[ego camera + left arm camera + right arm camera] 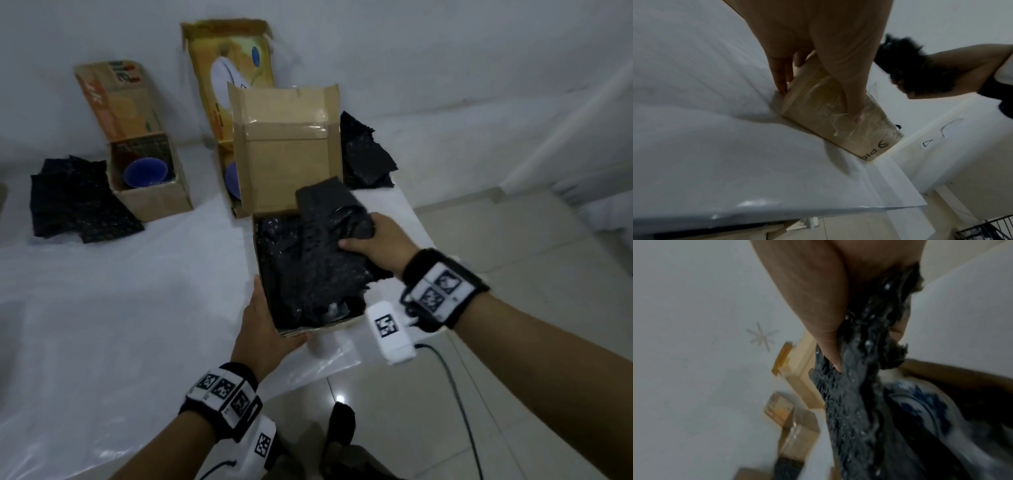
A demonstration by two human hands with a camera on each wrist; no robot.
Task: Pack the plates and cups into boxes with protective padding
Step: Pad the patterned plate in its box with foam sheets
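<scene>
Head view: left hand (265,329) wraps the near left corner of an open cardboard box (339,323), thumb along the side wall, fingers curled under the front edge. Left wrist view: fingers (780,73) pressed straight down beside the box wall (818,116), thumb on glossy clear tape. Right hand (383,245) reaches in from the right, fingers and thumb clenched on a bunched sheet of black bubble wrap (329,219), lifted partly above the box mouth. More of the same dimpled, shiny black wrap fills the box interior. Right wrist view: blue-and-white glazed ceramic piece (925,404) sits under the wrap inside the box; plate or cup, cannot tell. Box flap (284,147) stands upright, plain brown, taped. Table (120,308) covered in white plastic film, wrinkled.

Behind: a printed carton (147,185) holding a blue bowl (145,173); loose black wrap pieces (78,202) lie beside it.
</scene>
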